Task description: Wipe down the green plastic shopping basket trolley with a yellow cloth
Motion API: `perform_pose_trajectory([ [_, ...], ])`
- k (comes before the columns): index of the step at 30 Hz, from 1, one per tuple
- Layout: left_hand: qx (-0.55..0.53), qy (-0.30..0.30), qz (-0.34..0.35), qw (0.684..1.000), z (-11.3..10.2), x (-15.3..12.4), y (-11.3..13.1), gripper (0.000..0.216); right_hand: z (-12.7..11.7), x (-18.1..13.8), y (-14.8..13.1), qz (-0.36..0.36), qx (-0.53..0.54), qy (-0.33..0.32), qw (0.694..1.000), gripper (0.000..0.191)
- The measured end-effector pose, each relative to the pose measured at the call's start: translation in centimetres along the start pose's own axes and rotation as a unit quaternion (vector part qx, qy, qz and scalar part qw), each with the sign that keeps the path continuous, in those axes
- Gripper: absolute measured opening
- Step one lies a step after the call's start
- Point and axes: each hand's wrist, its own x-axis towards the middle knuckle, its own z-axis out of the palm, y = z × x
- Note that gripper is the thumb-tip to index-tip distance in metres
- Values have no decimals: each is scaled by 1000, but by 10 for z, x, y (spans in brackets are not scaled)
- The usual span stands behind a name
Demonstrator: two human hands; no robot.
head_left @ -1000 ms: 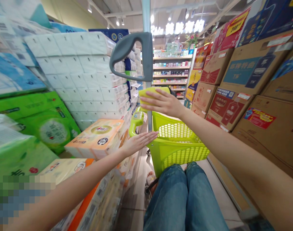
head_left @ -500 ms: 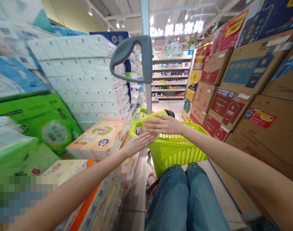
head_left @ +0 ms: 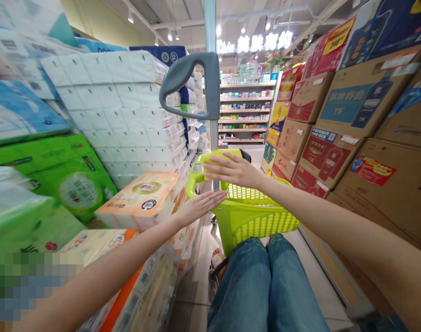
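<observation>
Evidently the step in hand is handling the yellow item [head_left: 227, 153], which sits across the grey pole [head_left: 213, 138] above the left edge of the lime basket [head_left: 257, 220]. The right hand [head_left: 237, 172] lies over it, fingers straight and slightly apart; whether they clamp it can't be told, the underside being hidden. The left hand [head_left: 199, 207] reaches flat, fingers together, by the basket's near-left corner, contact unclear. Any next move likely calls for steady pressure and clearance between the hands.
</observation>
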Motion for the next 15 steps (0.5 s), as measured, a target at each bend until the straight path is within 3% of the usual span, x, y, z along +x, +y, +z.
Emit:
perform_pose_trajectory([
  [3,-20,10,-4,1000,3,-1,2,64,7,-14,-12,-60,-6,-16,998,54],
  [6,-14,10,-5,1000,3,0,2,66,-3,-5,3,-84,-17,-22,996,52],
  [11,2,4,-1,1000,-4,2,-2,65,-33,35,52,26,5,14,1000,57],
  [15,9,3,-3,1000,-6,2,-3,64,-30,40,51,60,13,36,997,59],
])
